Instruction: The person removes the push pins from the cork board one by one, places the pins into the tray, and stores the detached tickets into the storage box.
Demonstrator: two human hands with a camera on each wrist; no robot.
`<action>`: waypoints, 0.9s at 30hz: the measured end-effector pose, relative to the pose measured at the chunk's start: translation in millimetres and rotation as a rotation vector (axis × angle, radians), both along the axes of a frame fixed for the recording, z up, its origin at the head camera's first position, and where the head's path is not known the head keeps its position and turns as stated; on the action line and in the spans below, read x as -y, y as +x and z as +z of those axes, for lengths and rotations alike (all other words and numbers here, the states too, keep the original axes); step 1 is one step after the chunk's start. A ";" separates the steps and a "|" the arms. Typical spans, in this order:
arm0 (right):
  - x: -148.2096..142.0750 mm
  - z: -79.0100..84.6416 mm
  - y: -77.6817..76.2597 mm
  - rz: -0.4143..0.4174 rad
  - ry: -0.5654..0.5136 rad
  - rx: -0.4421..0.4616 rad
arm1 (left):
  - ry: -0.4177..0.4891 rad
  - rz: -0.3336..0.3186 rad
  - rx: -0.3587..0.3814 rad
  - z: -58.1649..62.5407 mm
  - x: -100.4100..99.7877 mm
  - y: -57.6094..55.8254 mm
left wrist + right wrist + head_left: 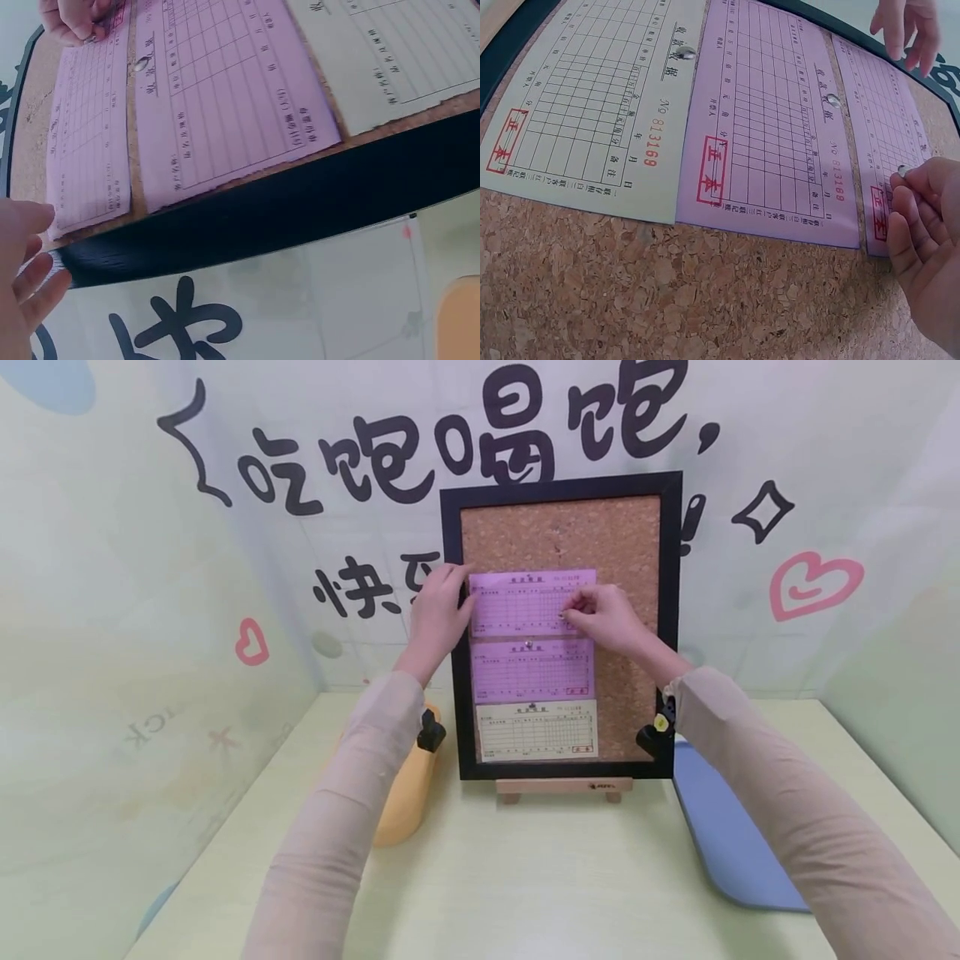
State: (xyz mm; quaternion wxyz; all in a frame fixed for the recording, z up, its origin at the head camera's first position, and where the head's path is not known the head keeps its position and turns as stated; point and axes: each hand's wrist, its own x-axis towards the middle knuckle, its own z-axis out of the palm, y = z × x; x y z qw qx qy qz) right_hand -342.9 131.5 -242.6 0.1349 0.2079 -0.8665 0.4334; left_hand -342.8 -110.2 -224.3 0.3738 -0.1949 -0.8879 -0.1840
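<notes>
A framed cork board [622, 710] stands upright on a wooden easel, bearing a column of receipt slips. Topmost is a purple slip [510, 610], then a second purple slip [525, 670], then a cream slip [536, 731]. Silver thumbtacks [833, 100] show at the heading of the lower two slips. My left hand [438, 614] is at the top slip's left edge beside the black frame, fingers loosely extended. Over the right part of that slip, my right hand [607, 614] pinches a small silver thumbtack [902, 171] between thumb and forefinger. Its point is hidden.
On the table, a blue tray [735, 835] lies right of the board, partly under the right sleeve. A yellow-orange container [405, 810] stands to the left, partly behind the left sleeve. Close behind the board is a wall [375, 527] with black lettering.
</notes>
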 end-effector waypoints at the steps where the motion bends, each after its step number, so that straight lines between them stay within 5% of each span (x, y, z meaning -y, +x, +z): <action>1: -0.3 0.1 -0.1 0.000 -0.001 -0.004 | -0.012 0.004 0.000 2.1 -1.7 -0.7; 13: 1.3 -0.5 0.6 0.013 0.009 -0.027 | -0.104 0.038 0.070 16.1 -8.4 -6.5; 27: 1.1 0.4 1.9 0.017 0.011 -0.027 | -0.118 0.034 0.113 16.8 -10.1 -7.3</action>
